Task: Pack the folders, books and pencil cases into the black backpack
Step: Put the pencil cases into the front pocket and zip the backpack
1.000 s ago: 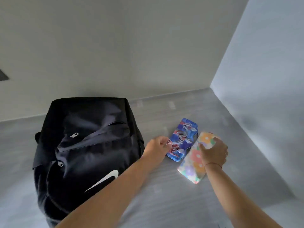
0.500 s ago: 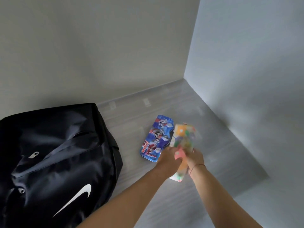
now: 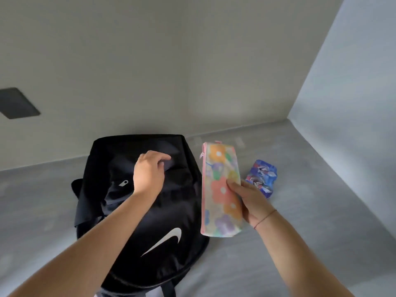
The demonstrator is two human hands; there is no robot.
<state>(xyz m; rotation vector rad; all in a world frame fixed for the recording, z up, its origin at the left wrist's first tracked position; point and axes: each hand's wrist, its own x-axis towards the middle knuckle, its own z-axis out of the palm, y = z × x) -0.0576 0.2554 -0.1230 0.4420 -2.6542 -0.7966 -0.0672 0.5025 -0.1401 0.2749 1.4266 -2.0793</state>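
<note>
The black backpack looks like woven synthetic cloth with a faint sheen — smooth, creased near its opening, with a flat white printed logo and a small zipper pull that reads as pale metal or plastic. The floral pencil case appears to be soft, smooth fabric or coated cloth, matt, edged by a pink zipper. The blue pencil case is glossy and hard-looking — likely tin or plastic. The grey tabletop shows a matt finish with faint wood-like grain.
</note>
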